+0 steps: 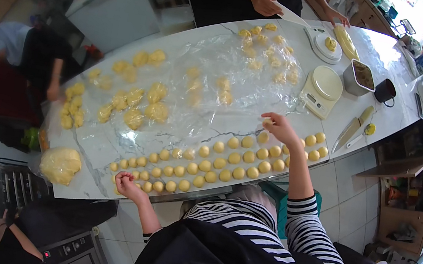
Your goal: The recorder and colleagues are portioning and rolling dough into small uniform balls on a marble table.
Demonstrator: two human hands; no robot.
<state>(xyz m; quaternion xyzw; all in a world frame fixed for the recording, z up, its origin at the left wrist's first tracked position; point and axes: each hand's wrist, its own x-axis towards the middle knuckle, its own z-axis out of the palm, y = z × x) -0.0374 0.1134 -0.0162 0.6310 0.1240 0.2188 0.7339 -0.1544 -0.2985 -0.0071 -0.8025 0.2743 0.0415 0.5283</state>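
Note:
Rows of small round yellow dough balls (234, 158) run along the near edge of the marble-patterned table (100, 147). My right hand (279, 127) is over the right part of the rows. A pale yellow dough piece (267, 121) shows at its fingertips, partly covered by the fingers. At the left end, my left hand (127, 186) has curled fingers beside the dough balls and covers some of them; whether it holds one cannot be seen. Beyond the rows, larger dough lumps (156, 111) lie under clear plastic film (195, 56).
A cream kitchen scale (320, 95), a knife (348, 134), a metal container (360, 78) and a dark mug (385, 92) stand at right. Across the table, a person's hand (264, 2) holds a white scraper (292, 15) near a white scale (325, 46). A big dough mass (60, 165) sits at left.

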